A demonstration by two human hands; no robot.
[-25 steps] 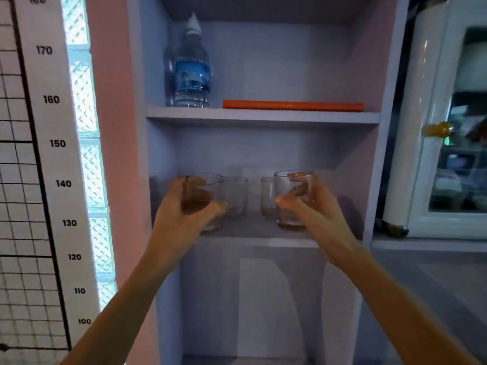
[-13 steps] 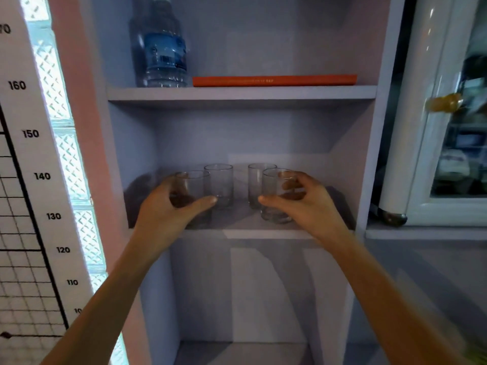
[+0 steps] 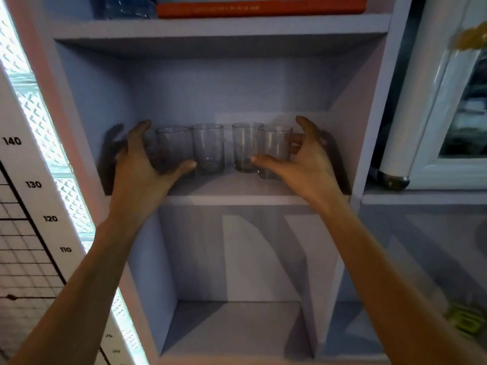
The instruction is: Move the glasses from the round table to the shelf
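Grip loose — four glasses on shelf.

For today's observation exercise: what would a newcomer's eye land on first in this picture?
Four clear glasses stand in a row on the middle shelf. The left hand and right hand are spread open around the outermost ones. An orange book lies on the shelf above.
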